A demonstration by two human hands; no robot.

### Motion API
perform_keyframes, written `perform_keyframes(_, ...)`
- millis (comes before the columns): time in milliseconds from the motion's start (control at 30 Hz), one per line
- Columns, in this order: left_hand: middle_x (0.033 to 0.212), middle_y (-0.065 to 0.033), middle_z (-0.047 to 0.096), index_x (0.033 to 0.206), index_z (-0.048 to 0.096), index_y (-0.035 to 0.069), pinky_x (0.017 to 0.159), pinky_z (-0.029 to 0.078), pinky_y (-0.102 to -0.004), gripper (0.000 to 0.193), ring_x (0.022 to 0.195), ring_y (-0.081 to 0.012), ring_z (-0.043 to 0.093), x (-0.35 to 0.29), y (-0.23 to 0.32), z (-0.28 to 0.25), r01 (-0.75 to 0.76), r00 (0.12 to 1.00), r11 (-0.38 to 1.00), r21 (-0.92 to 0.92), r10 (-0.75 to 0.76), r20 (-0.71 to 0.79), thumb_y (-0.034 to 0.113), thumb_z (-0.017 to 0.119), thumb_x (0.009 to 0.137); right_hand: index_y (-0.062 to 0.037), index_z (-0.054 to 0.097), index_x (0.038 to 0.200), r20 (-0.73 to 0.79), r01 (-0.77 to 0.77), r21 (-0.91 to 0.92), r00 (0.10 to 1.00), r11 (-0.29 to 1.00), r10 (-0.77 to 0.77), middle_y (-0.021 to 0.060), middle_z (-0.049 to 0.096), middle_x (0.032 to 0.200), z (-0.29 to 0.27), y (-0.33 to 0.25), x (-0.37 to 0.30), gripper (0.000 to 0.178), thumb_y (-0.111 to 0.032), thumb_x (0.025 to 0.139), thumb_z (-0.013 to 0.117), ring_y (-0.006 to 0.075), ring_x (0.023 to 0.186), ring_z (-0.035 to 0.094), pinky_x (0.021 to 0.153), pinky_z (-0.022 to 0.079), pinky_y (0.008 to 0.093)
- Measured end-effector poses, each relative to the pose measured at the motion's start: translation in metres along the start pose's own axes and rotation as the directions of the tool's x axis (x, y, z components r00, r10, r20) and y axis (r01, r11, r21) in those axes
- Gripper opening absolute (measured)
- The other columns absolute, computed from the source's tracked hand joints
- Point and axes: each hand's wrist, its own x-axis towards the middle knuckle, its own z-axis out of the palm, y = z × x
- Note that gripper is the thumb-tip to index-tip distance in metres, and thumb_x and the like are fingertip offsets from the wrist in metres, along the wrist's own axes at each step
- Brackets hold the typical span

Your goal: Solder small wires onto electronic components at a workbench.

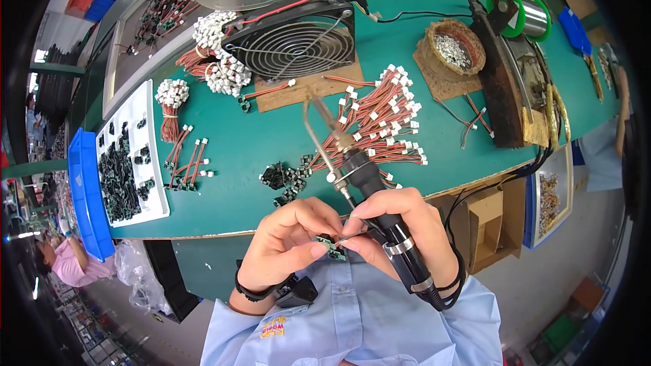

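Close in front of my chest, my left hand (281,247) pinches a small green circuit board (331,247) between thumb and fingertips. My right hand (417,227) is closed around a black soldering iron (367,177), which has a thin metal feed tube along its side. The iron's tip points away, over the green mat. Its thumb and index finger also meet near the board, at what looks like a thin wire end, mostly hidden by the fingers. Just beyond my hands lies a heap of small black and green parts (285,177). A spread of red-and-black leads with white connectors (380,118) lies beyond the iron.
A black fan (295,47) stands at the back, beside bundled leads (227,76). At left, a white tray (157,186) carries dark parts next to a blue bin (88,193). Rightward are a round solder-filled bowl (453,51), a metal stand (498,88) and a green-rimmed solder spool (519,13).
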Motion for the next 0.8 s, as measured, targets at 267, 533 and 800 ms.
perform_keyframes(267,0.102,-0.0167,0.055,0.095,0.05,-0.002,0.085,0.04,-0.0336,0.016,0.096,-0.0199,0.052,0.0,-0.001,-0.001,-0.024,0.999,1.0,-0.011,0.024,0.022,-0.006,0.052,0.079,-0.0047,0.043,0.103,0.028,-0.049,0.026,0.998,0.998,0.048,0.0106,0.059,0.088,0.002,-0.001,-0.001,0.047,0.004,0.068,0.073,0.0157,0.076,0.063,0.064,0.053,0.0265)
perform_keyframes(533,0.098,-0.0168,0.057,0.093,0.049,0.0,0.082,0.042,-0.0324,0.014,0.092,-0.0193,0.054,-0.002,0.002,-0.003,-0.02,0.998,1.0,-0.022,0.018,-0.061,0.0,0.054,0.08,-0.0052,0.043,0.106,0.063,-0.104,-0.024,0.992,0.994,0.106,0.0135,0.057,0.097,0.001,-0.005,0.002,0.046,-0.005,0.071,0.072,0.0192,0.085,0.059,0.074,0.049,0.0323)
perform_keyframes(800,0.093,-0.0164,0.059,0.086,0.047,0.003,0.078,0.043,-0.0302,0.012,0.086,-0.0187,0.055,0.002,0.008,-0.01,-0.166,0.903,0.981,0.105,0.194,-0.385,0.006,0.057,0.079,-0.0057,0.046,0.109,-0.152,0.11,-0.318,0.974,0.942,-0.165,0.0096,0.058,0.085,-0.02,0.004,-0.029,0.062,-0.045,0.069,0.072,0.0217,0.085,0.055,0.087,0.034,0.0427)
